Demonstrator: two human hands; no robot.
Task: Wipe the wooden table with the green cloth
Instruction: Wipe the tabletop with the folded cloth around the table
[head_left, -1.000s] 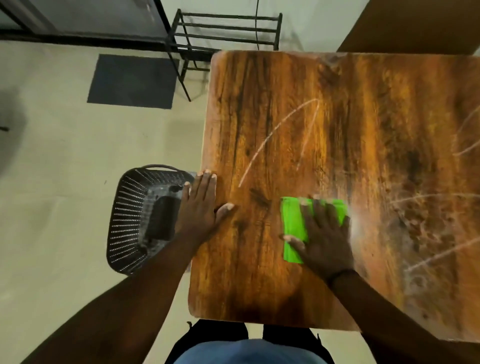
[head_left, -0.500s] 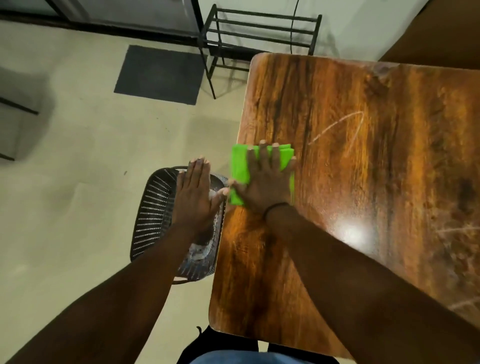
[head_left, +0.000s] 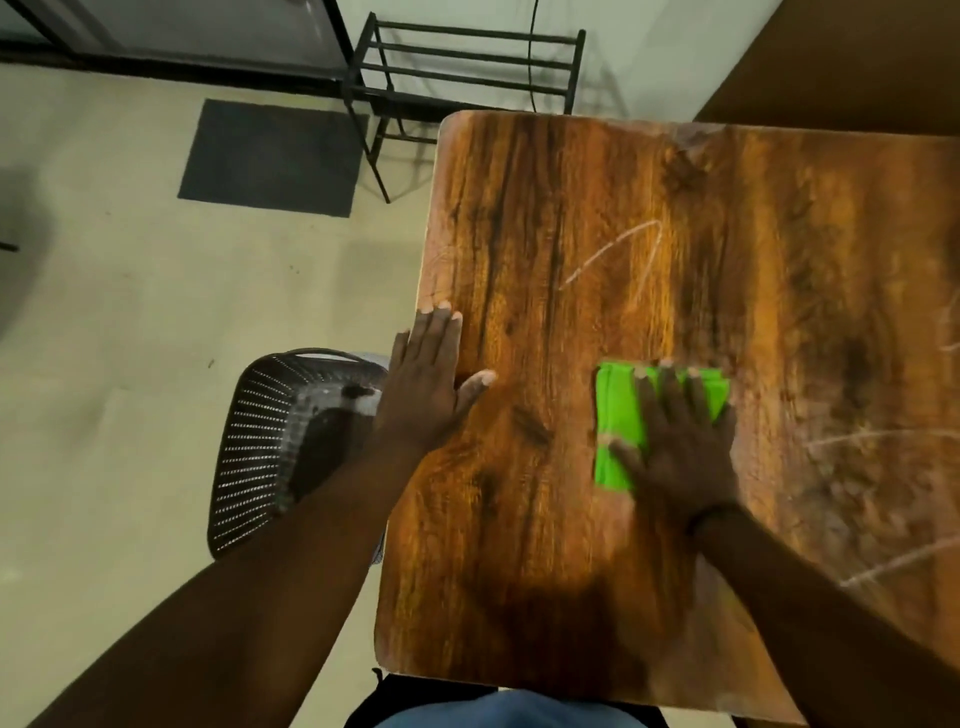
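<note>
The wooden table (head_left: 649, 218) fills the right half of the view, with pale chalky streaks across its middle and right side. A folded green cloth (head_left: 621, 415) lies flat near the table's middle. My right hand (head_left: 675, 447) presses down on the cloth with fingers spread, covering its right part. My left hand (head_left: 431, 384) rests flat on the table's left edge, fingers apart, holding nothing.
A black perforated basket (head_left: 260, 452) stands on the floor just left of the table, under my left forearm. A black metal rack (head_left: 467, 67) stands beyond the table's far-left corner. A dark mat (head_left: 270, 156) lies on the floor.
My right hand has slid the green cloth from the table's left edge back toward the middle. My left hand has moved from over the basket onto the table edge.
</note>
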